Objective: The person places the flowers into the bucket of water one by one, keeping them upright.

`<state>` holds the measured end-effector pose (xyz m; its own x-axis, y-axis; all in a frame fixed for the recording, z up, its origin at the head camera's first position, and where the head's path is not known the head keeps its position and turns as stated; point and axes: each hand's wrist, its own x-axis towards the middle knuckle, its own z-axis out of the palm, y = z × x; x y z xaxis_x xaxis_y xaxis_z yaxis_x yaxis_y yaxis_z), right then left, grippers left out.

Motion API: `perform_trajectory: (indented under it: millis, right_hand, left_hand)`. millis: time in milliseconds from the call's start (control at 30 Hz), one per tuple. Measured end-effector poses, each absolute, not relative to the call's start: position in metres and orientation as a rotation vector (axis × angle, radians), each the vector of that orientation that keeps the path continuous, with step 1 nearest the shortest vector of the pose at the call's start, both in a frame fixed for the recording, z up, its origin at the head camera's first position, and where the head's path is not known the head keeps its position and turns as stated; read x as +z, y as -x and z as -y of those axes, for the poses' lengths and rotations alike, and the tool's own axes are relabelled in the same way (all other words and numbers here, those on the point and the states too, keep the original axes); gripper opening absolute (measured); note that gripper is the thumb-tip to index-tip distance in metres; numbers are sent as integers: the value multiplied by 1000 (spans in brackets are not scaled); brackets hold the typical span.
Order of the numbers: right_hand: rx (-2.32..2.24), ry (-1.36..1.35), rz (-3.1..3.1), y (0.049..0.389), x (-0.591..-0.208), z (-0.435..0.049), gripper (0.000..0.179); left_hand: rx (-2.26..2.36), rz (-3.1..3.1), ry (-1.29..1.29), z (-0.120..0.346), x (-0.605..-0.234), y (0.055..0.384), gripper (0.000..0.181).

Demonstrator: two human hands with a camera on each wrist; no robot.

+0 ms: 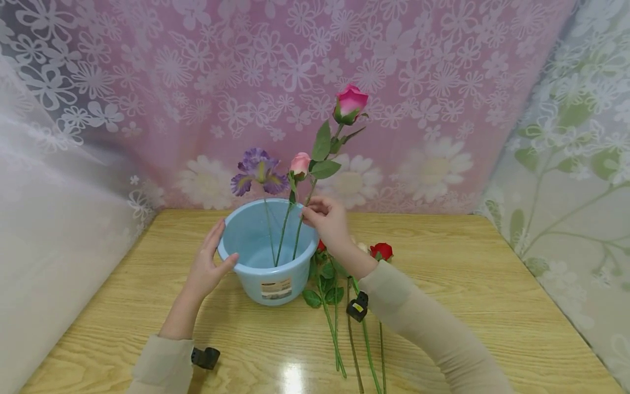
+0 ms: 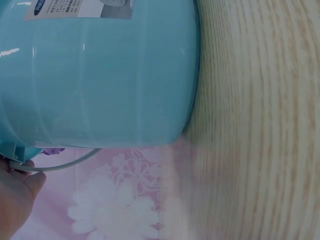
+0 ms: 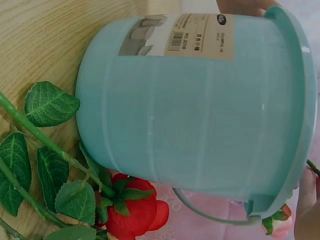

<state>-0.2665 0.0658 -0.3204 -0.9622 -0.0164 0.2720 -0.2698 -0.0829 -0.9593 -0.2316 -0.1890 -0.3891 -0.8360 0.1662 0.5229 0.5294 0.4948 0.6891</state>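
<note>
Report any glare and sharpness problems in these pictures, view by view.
Head view: a bright glare patch on the table at the bottom edge, left of the loose flower stems; left wrist view: small white highlights on the bucket, the curtain behind looking hazy; right wrist view: the label's larger print readable, its smallest lettering too small to make out.

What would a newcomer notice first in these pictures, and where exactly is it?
Probably the deep-pink rose, the highest bloom, its green stem held by the person's right hand before the pink flower-printed backdrop. Next, the round light-blue plastic bucket on the wood-grained table, left of centre in the head view, with the stems of a ruffled purple flower and a pale-pink rosebud inside. To its right lies a bright-red rose.
</note>
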Motion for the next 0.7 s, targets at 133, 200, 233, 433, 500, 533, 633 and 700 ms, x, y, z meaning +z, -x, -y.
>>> perform_trajectory:
  millis: [133, 200, 233, 433, 500, 533, 633, 700]
  right_hand:
    - [2116, -347, 2074, 267, -322, -61, 22]
    - [2091, -353, 2111, 268, -323, -58, 25]
    - [2075, -356, 2128, 268, -322, -58, 26]
    - [1975, -375, 2214, 272, -320, -52, 28]
    - [1925, -383, 2248, 274, -319, -49, 27]
    - [1901, -383, 2266, 275, -319, -47, 26]
    - [1817, -374, 2324, 277, -317, -42, 25]
    - [1783, -370, 2351, 278, -316, -39, 25]
  left_hand:
    - [-1284, 2361, 571, 189, -388, 231, 73]
    - [-1284, 2366, 569, 189, -388, 231, 74]
    - [-1285, 2368, 568, 189, -387, 231, 74]
    - [-1287, 2365, 563, 189, -386, 230, 74]
    - [-1284, 2363, 563, 189, -387, 230, 73]
    - [-1284, 2361, 566, 190, -387, 231, 73]
    - [-1283, 2363, 566, 190, -389, 232, 73]
    - [-1279, 2364, 568, 190, -390, 232, 72]
